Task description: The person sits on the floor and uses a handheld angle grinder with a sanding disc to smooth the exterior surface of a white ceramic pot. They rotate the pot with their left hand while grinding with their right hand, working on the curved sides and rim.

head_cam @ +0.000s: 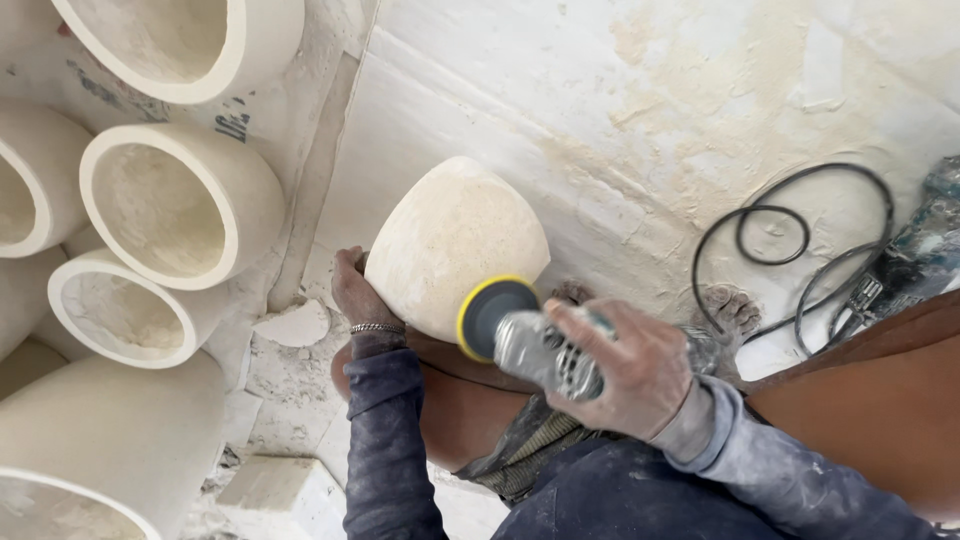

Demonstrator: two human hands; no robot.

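A cream stone bowl (450, 240) lies on its side against my knee, rounded outside facing up. My left hand (355, 292), with a metal bracelet at the wrist, holds its left lower edge. My right hand (620, 365) grips a dusty grey angle grinder (540, 350). The grinder's black disc with a yellow rim (492, 315) touches the bowl's lower right side. Both hands and sleeves are covered in pale dust.
Several hollow cream stone bowls (175, 205) lie stacked on the left. Stone offcuts (290, 325) lie on the dusty floor. A coiled black cable (790, 235) and another power tool (915, 255) lie at the right. My bare foot (728, 310) rests near the cable.
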